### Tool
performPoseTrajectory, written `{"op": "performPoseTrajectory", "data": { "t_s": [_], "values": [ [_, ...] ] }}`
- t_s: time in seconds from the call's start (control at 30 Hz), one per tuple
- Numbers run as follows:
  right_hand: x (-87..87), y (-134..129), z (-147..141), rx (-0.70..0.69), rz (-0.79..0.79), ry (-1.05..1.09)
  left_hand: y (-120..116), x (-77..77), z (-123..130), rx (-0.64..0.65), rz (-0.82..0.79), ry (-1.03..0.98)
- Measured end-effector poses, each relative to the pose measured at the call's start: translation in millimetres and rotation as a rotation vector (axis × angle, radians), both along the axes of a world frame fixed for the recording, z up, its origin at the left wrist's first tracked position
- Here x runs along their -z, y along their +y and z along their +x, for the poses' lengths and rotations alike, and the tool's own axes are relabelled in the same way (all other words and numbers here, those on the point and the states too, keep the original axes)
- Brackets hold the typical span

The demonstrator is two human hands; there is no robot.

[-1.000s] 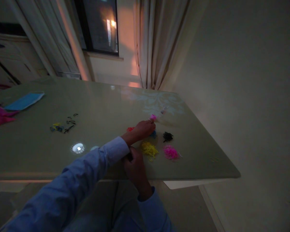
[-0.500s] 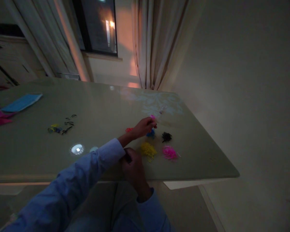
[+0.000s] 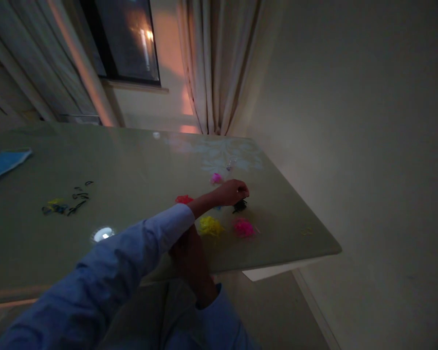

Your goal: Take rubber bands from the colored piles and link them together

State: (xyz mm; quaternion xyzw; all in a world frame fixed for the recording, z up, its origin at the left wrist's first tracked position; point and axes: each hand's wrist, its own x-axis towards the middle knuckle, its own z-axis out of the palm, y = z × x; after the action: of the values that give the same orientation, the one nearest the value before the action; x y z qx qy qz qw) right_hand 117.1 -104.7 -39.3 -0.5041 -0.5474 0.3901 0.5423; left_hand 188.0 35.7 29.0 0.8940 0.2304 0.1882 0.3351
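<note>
My left hand [image 3: 235,192] reaches across to a small pile of black loom bands [image 3: 240,206]. Its fingers are curled downward and together at the pile's upper edge; whatever they pinch is too small to make out. Under the left forearm is my right hand [image 3: 190,257], closed near the table's front edge, its fingertips and anything in them hidden by the sleeve. Yellow loom bands [image 3: 210,226] and bright pink loom bands [image 3: 244,227] lie in front of the left hand. Red loom bands [image 3: 184,200], a partly covered blue pile [image 3: 218,207] and a lighter pink pile [image 3: 216,178] are around it.
On the glossy table [image 3: 131,160], several dark bands [image 3: 81,196] and a yellow-and-blue cluster [image 3: 56,208] lie at left. A blue face mask [image 3: 5,164] is farther left. A small clear item [image 3: 231,164] lies behind the piles; faint yellow bands [image 3: 306,231] sit near the right edge.
My left hand has moved right, from over the blue pile to the black one, uncovering the light pink pile. My right hand stays low under the forearm. The view has swung rightward.
</note>
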Motion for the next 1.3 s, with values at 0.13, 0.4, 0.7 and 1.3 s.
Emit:
{"op": "performPoseTrajectory", "data": {
  "t_s": [0.13, 0.4, 0.7, 1.3],
  "values": [
    [-4.1, 1, 1, 0.029, 0.115, 0.164, -1, 8.5, 8, 0.011, 0.107, 0.116],
    [-3.4, 3, -1, 0.039, 0.052, 0.103, 4, 18.2, 5, 0.019, 0.125, 0.139],
    [-1.4, -1, -1, -0.03, -0.028, 0.123, 1, -0.5, -19, -0.047, 0.05, -0.082],
    [2.2, -3, 0, -0.05, 0.0, -0.125, -71, 32.2, -248, -0.804, -0.301, -0.47]
  ]
}}
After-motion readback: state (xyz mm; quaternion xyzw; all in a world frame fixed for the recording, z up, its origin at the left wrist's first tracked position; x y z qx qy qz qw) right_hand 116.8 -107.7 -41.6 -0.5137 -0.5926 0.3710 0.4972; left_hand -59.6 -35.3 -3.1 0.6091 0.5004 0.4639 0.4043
